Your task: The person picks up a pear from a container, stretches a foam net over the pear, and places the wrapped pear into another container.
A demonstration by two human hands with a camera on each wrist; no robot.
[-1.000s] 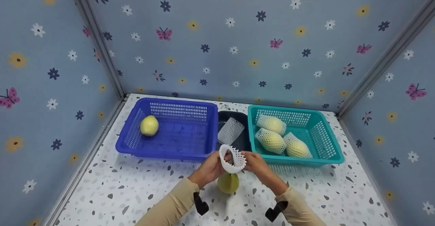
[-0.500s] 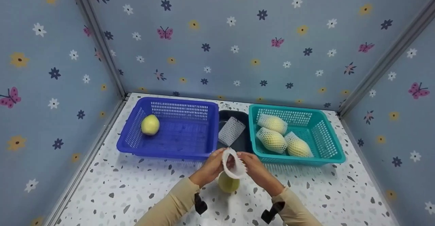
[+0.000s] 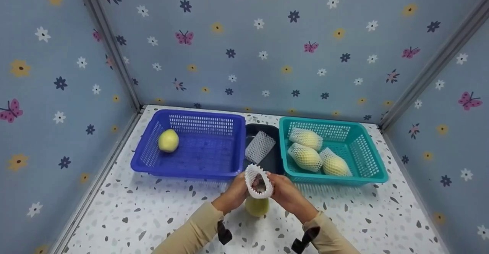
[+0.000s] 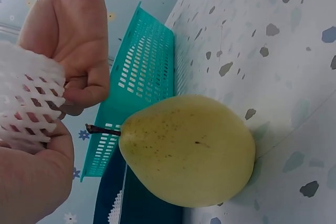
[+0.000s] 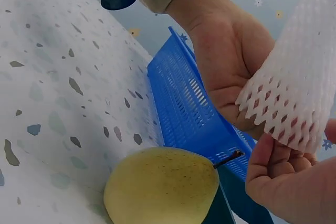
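Note:
A white foam fruit net [image 3: 259, 181] is spread between my two hands, its open end towards the head camera. My left hand [image 3: 233, 193] grips the net's left side, and my right hand [image 3: 287, 193] pinches its right side with thumb and fingers. Some fingertips show through the mesh near its lower rim [image 4: 37, 103]. Just under the net a yellow-green pear [image 4: 189, 150] stands upright on the speckled table, stem [image 5: 229, 159] up. Neither hand touches the pear. In the head view the net and hands cover the pear's top.
At the left a blue basket [image 3: 191, 175] holds one bare pear [image 3: 168, 141]. A dark tray [image 3: 273, 162] with another foam net [image 3: 260, 148] lies between it and a teal basket [image 3: 366, 181], which holds several pears in nets [image 3: 305, 157]. Patterned walls [image 3: 244, 74] enclose the table.
The net's opening has turned and tilted between my hands, showing more of its inside now. My right hand has shifted slightly left. The pear under it stays in place.

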